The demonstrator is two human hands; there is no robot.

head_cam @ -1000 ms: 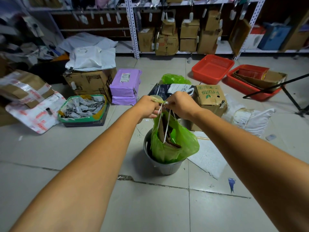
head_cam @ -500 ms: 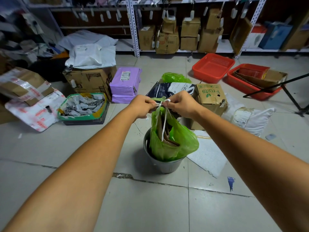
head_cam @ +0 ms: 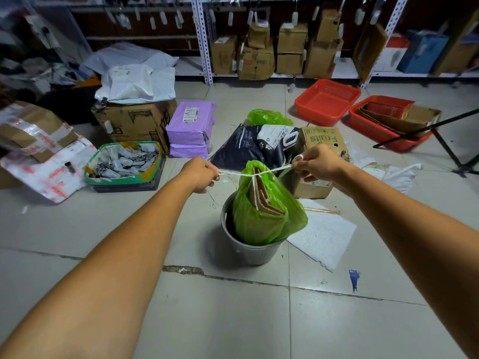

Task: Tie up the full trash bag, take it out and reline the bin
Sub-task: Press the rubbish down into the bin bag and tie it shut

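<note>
A green trash bag (head_cam: pixel 261 218) stuffed with brown cardboard stands in a small grey metal bin (head_cam: pixel 255 251) on the tiled floor. A white drawstring (head_cam: pixel 261 172) runs taut across the bag's top. My left hand (head_cam: pixel 201 173) grips its left end, and my right hand (head_cam: pixel 315 164) grips its right end, with a loop of string over a finger. The two hands are held apart, one on each side of the bag's mouth. Cardboard pokes out of the opening.
Behind the bin lie a dark printed sack (head_cam: pixel 259 146), a "Fruits" carton (head_cam: pixel 324 141), another green bag (head_cam: pixel 268 117) and purple parcels (head_cam: pixel 191 125). Red baskets (head_cam: pixel 326 102) sit at the right, a tray of small items (head_cam: pixel 124 161) at the left. White foam sheet (head_cam: pixel 324 237) lies beside the bin. Shelves of boxes stand behind.
My hands were close together over the bag's top; they have now moved apart sideways, drawing the white string taut across the bag's mouth.
</note>
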